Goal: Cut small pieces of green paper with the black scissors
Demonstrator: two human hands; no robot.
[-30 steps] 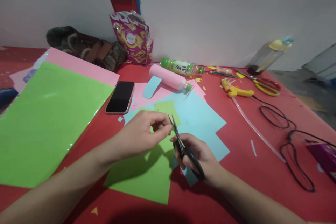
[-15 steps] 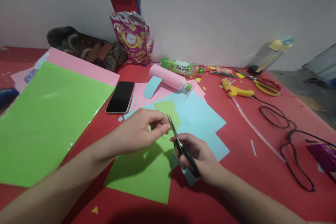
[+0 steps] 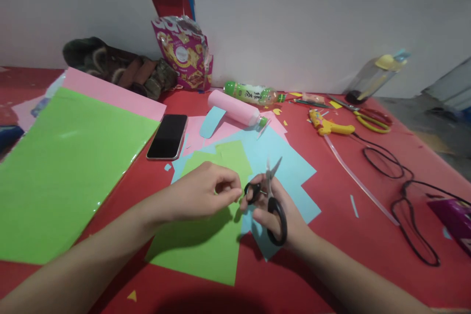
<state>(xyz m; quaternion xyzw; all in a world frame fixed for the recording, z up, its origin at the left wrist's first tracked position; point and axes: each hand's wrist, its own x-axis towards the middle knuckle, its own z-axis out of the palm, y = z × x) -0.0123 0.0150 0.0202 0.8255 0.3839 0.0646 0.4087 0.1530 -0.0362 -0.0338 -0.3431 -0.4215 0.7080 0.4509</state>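
Observation:
My right hand [image 3: 274,206] holds a pair of black-handled scissors [image 3: 276,216], with thumb and fingers at the loops and the blades parted, pointing away from me. Just left of it, my left hand [image 3: 209,191] is closed in a pinch; whatever sits between its fingertips is too small to make out. Beneath both hands lie green paper [image 3: 206,255] and light blue sheets [image 3: 283,162]. Beyond them rests a bottle wrapped in pink paper [image 3: 233,108], with a light blue strip [image 3: 212,122] against its side.
A phone [image 3: 167,136] and a large green sheet [image 3: 73,167] lie to the left. A snack bag [image 3: 184,54] and a green-labelled bottle [image 3: 252,93] are at the back. On the right are a yellow glue gun [image 3: 329,125], its looped cord [image 3: 408,184] and red-and-yellow-handled scissors [image 3: 373,120].
The scissors have swung away from my left fingertips to the right, and their blades and loops have spread apart. My left hand has shifted slightly down and right, still pinched.

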